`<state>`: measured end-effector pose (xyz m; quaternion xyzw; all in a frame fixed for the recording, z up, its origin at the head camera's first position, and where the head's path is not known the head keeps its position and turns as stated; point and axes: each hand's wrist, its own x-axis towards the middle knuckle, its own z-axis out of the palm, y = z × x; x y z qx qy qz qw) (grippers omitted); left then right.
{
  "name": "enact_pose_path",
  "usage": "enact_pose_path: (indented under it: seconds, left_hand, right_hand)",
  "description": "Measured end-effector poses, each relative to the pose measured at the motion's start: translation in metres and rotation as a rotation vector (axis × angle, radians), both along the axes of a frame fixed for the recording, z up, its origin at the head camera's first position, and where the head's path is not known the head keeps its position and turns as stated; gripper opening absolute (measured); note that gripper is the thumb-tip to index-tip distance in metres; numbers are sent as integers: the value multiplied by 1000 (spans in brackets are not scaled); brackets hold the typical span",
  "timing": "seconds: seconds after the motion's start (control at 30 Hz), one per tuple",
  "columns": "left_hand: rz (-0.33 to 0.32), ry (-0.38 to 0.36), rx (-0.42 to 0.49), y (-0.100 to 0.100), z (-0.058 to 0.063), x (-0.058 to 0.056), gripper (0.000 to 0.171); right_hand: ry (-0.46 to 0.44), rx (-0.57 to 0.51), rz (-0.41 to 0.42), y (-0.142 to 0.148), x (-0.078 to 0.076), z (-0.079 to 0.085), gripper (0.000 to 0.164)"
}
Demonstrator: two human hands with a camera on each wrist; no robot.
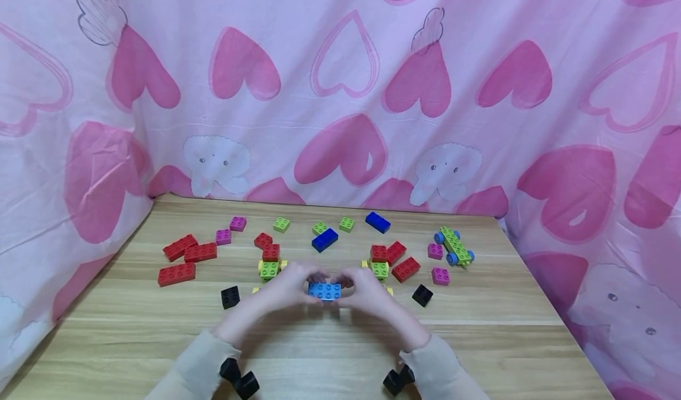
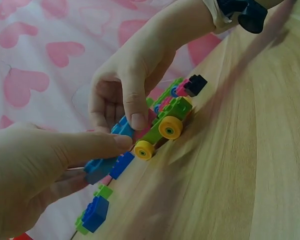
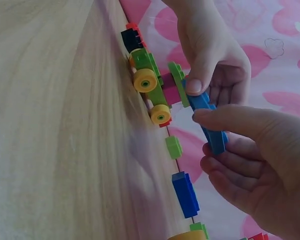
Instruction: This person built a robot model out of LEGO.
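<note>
A light blue building brick (image 1: 324, 292) with studs on top is held up over the table between both hands. My left hand (image 1: 287, 285) pinches its left end between thumb and fingers, while my right hand (image 1: 367, 288) pinches the right end. In the left wrist view the thumbs lie along the near side of the brick (image 2: 101, 169). Just beyond the left hand stands a green wheeled base (image 1: 269, 270) with yellow wheels, and a similar green base (image 1: 379, 270) is beyond the right hand. Both bases are partly hidden by the hands.
Dark blue bricks (image 1: 325, 240) and small green bricks (image 1: 281, 224) lie at the back. Red bricks (image 1: 177, 274) and purple bricks (image 1: 223, 237) are on the left. A black brick (image 1: 230, 297) lies left, another black brick (image 1: 422, 295) right. A green car base (image 1: 454, 247) with blue wheels stands far right.
</note>
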<state>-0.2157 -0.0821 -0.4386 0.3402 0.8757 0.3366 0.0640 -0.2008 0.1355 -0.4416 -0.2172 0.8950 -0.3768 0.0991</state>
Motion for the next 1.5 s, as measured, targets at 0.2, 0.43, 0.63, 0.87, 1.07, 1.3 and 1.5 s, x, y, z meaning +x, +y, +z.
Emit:
enact_pose_path:
  seconds: [0.2, 0.43, 0.63, 0.87, 1.07, 1.3, 1.5]
  left_hand:
    - [-22, -61, -25, -4, -4, -1, 45]
    - [-79, -124, -71, -6, -7, -1, 44]
    - [-104, -154, -111, -5, -12, 1, 43]
    - [-120, -198, -137, -1, -16, 3, 41]
    - [-120, -228, -156, 2, -18, 6, 39]
    - [-120, -231, -173, 5, -19, 7, 39]
    - [-120, -242, -180, 5, -18, 7, 39]
  right_hand:
    - [-26, 31, -12, -1, 1, -2, 32]
    - [-40, 83, 24, -1, 3, -7, 29]
    - [-50, 123, 64, 0, 4, -13, 31]
    - [-71, 141, 108, 0, 5, -16, 33]
    - [-110, 167, 125, 0, 5, -17, 32]
    - [-145, 178, 119, -1, 5, -20, 32]
    - [-152, 183, 122, -1, 4, -20, 33]
